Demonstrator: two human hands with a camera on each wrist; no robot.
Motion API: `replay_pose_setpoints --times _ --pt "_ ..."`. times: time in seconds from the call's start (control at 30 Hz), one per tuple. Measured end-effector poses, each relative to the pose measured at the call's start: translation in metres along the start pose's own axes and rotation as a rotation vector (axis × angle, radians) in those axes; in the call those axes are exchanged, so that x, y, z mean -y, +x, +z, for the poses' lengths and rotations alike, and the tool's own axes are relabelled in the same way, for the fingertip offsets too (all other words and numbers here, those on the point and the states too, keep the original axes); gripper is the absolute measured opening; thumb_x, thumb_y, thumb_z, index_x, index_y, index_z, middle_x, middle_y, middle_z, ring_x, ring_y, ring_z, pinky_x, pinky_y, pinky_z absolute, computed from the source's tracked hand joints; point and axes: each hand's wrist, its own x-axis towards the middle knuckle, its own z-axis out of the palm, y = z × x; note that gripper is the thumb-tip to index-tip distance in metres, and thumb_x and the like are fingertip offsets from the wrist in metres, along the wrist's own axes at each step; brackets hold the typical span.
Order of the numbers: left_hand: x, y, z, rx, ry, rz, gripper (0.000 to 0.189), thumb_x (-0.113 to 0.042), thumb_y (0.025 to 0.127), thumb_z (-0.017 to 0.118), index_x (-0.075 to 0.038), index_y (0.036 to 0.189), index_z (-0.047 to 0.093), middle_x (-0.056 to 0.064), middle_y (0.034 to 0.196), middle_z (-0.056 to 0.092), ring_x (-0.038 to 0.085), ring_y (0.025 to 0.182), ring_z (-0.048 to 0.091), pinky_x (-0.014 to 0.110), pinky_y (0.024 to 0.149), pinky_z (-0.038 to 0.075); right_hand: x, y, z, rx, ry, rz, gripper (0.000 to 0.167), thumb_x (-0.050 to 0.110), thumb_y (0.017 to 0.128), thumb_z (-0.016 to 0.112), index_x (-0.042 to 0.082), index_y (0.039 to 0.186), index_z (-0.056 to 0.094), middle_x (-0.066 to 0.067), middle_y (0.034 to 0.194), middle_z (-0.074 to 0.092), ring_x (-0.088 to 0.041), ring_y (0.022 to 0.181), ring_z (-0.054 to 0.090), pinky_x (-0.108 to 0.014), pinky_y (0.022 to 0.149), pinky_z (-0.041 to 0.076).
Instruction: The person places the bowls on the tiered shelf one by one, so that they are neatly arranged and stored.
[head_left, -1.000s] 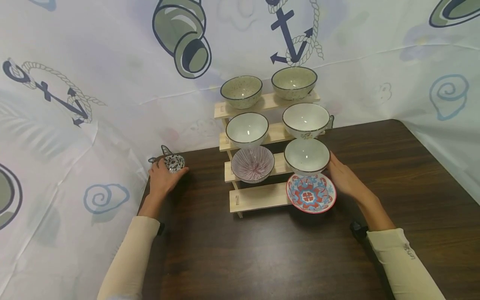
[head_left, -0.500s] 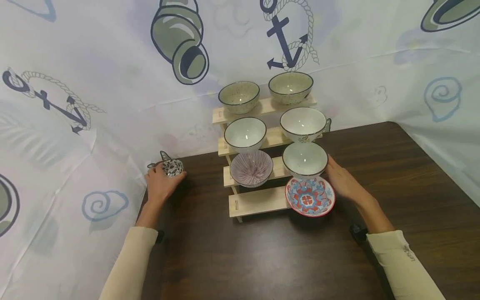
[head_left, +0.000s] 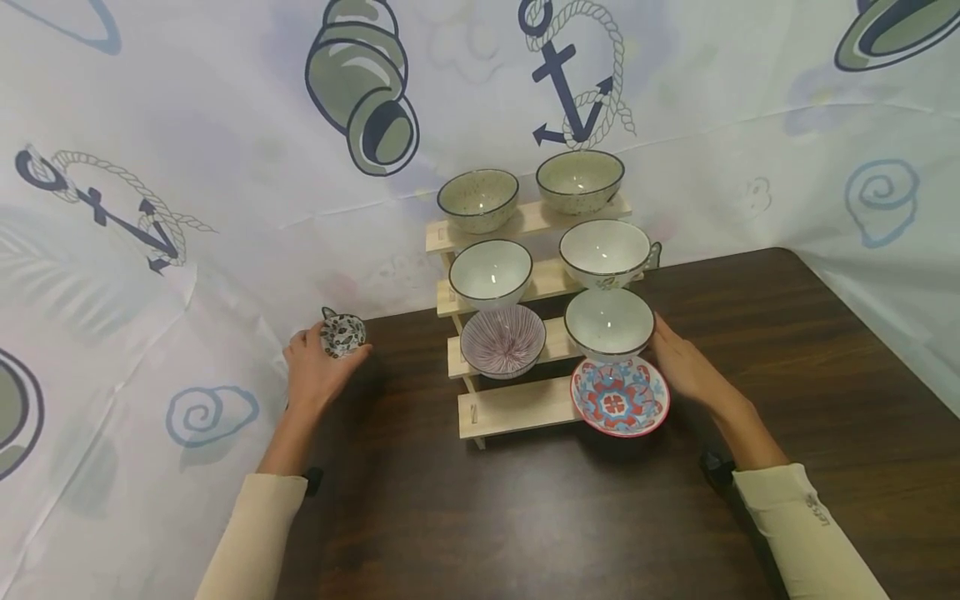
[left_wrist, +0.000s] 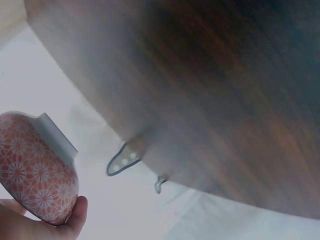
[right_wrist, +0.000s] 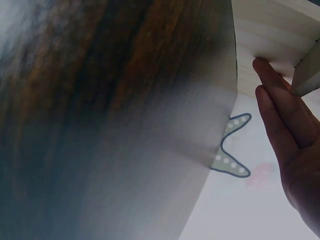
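Note:
At the far left of the head view, my left hand (head_left: 318, 371) grips a small bowl (head_left: 343, 335) with a dark floral inside. Its outside shows in the left wrist view as a reddish bowl (left_wrist: 37, 170) with white flower shapes and a plain foot, my fingers and thumb around its rim. My right hand (head_left: 686, 358) has its fingers straight against the right side of a stepped wooden rack (head_left: 517, 407), partly behind a white bowl (head_left: 610, 322). In the right wrist view, the right hand's fingers (right_wrist: 282, 105) lie along the pale wood.
Two speckled green bowls (head_left: 478, 200) top the rack. Below stand white bowls (head_left: 491, 271), a purple-striped bowl (head_left: 503, 340) and a red-and-blue patterned bowl (head_left: 619, 397) at bottom right. Dark wooden table (head_left: 525, 517) lies underneath. Printed white cloth (head_left: 225, 108) hangs behind and at left.
My left hand has shifted slightly left with the small bowl in its grip. The right hand stays at the rack's side. The head view has tilted a little upward.

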Motion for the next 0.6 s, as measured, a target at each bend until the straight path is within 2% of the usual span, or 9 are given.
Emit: replay_pose_setpoints --times 0.27,0.6 --pt "-0.011 -0.013 -0.013 -0.054 -0.026 0.024 0.101 -0.058 0.082 0.077 -0.006 0.158 0.037 0.032 0.152 0.037 0.050 0.138 0.034 0.067 0.105 0.040 -0.002 0.000 0.001 0.004 0.014 -0.004 0.069 0.055 0.111 0.015 0.019 0.168 -0.002 -0.020 0.173 0.014 -0.048 0.156 0.019 -0.072 0.121 0.018" --pt "-0.026 -0.033 -0.028 -0.066 -0.058 0.075 0.100 -0.058 0.083 0.078 -0.006 0.158 0.038 0.030 0.153 0.038 0.051 0.139 0.032 0.067 0.107 0.035 0.000 -0.001 0.000 0.014 0.026 -0.006 0.069 0.053 0.111 0.016 0.018 0.168 -0.003 -0.019 0.173 0.012 -0.048 0.157 0.019 -0.071 0.121 0.018"
